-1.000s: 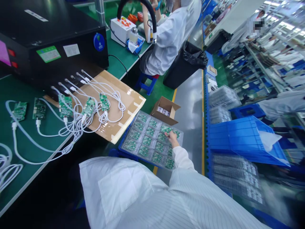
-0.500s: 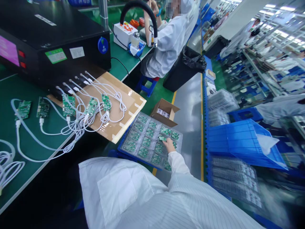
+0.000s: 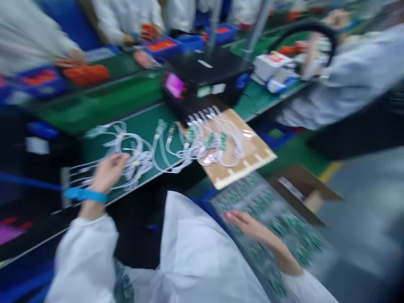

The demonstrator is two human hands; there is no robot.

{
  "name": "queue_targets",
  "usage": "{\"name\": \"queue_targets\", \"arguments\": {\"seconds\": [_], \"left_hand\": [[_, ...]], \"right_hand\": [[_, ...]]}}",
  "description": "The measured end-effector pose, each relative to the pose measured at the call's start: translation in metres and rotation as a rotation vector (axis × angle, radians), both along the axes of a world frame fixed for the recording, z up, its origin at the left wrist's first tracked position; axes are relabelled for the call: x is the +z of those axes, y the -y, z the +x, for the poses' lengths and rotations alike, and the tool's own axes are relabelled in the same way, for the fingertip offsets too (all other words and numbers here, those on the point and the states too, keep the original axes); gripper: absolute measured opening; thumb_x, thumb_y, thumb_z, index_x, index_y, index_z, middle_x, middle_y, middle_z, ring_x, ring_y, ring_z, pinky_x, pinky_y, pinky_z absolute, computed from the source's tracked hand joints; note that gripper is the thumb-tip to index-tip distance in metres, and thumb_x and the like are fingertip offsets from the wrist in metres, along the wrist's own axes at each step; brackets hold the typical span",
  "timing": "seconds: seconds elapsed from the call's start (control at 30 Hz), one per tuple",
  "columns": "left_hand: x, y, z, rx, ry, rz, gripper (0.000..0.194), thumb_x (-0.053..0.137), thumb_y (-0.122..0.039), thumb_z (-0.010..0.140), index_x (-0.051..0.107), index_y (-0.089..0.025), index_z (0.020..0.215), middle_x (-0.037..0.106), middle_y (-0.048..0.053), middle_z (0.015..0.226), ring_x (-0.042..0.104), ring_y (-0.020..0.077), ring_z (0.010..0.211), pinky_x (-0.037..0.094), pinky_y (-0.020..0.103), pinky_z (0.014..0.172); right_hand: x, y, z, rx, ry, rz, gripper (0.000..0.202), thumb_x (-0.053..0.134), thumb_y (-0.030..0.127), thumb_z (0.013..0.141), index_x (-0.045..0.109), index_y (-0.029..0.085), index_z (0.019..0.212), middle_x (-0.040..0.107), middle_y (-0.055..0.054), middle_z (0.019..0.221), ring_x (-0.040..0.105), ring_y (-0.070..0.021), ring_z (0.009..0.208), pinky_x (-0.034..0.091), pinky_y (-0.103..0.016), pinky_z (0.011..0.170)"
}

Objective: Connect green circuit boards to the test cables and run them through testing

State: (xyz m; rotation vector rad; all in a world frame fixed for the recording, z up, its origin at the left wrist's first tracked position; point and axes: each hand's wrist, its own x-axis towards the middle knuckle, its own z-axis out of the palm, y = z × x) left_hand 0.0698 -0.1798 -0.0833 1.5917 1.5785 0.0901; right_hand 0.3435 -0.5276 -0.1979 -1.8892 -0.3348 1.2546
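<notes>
My left hand (image 3: 109, 171) reaches over the green bench, its fingers bent beside a tangle of white cables (image 3: 139, 162). Blur hides whether it pinches one of them. A blue band (image 3: 85, 195) circles that wrist. My right hand (image 3: 244, 223) is over the left part of a clear plastic tray (image 3: 217, 201) of green circuit boards (image 3: 293, 223). Its fingers look close together but are smeared, and no board can be made out in them. Several more boards (image 3: 222, 141) lie at the cable ends, on the bench and on a cardboard sheet (image 3: 249, 153).
A black box with a lit screen (image 3: 208, 69) stands behind the cardboard; another black unit (image 3: 38, 147) is at left. An open carton (image 3: 303, 189) sits beyond the tray. Co-workers in white sleeves work across the bench and at right, near blue bins (image 3: 162, 46) with orange parts.
The view has swung left and blurred. My left hand has come into view by the cables. My right hand, earlier holding a circuit board, has moved toward the tray's left side.
</notes>
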Motion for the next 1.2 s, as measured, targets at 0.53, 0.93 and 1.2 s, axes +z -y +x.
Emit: {"name": "queue_targets", "arguments": {"seconds": [0.53,0.93,1.2], "left_hand": [[-0.028,-0.01,-0.064,-0.011,0.561,0.559,0.022,0.054,-0.031,0.1,0.072,-0.019,0.096,0.079,0.007,0.104,0.073,0.0233,0.106,0.053,0.034,0.097],[-0.021,-0.042,-0.078,0.153,0.554,0.475,0.04,0.058,-0.038,0.099,0.054,-0.017,0.132,0.076,0.011,0.114,0.072,0.0243,0.109,0.052,0.037,0.101],[0.001,-0.088,-0.084,0.577,0.401,0.687,0.037,0.038,-0.041,0.108,0.065,-0.015,0.11,0.072,0.016,0.109,0.068,0.0259,0.104,0.049,0.039,0.099]], "right_hand": [[0.152,-0.546,-0.254,1.223,1.14,0.503,0.026,0.058,0.021,0.102,0.069,0.01,0.123,0.071,-0.019,0.13,0.067,-0.0267,0.122,0.05,-0.04,0.107],[0.125,-0.575,-0.254,1.585,1.463,0.678,0.019,0.058,0.012,0.095,0.072,0.012,0.108,0.07,-0.018,0.115,0.071,-0.027,0.107,0.054,-0.033,0.091],[0.141,-0.502,-0.21,1.506,1.536,0.928,0.037,0.036,0.005,0.098,0.052,0.008,0.131,0.066,-0.022,0.125,0.071,-0.029,0.107,0.054,-0.034,0.084]]}}
